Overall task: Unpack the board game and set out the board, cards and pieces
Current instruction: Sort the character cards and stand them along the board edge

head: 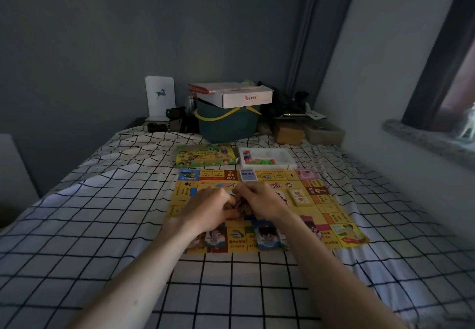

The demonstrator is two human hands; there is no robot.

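The yellow game board (pixel 331 215) lies flat on the checked bed sheet. Over its middle, my left hand (pixel 208 209) and my right hand (pixel 262 200) meet, and their fingers curl around a small stack of cards (pixel 237 206) that is mostly hidden. A blue-backed card deck (pixel 248 175) sits at the board's far edge, and a yellow card deck (pixel 299 197) lies to the right of my hands. Character cards (pixel 267 237) lie on the board's near edge. The green box lid (pixel 205 159) and the white tray (pixel 282 157) with coloured pieces (pixel 257 160) sit beyond the board.
At the head of the bed stand a dark green basket (pixel 226 125) with a white carton (pixel 246 97) on top, a white stand (pixel 160 97), and dark clutter. A wall and window sill (pixel 424 138) run along the right. Checked sheet (pixel 102 226) spreads to the left and in front.
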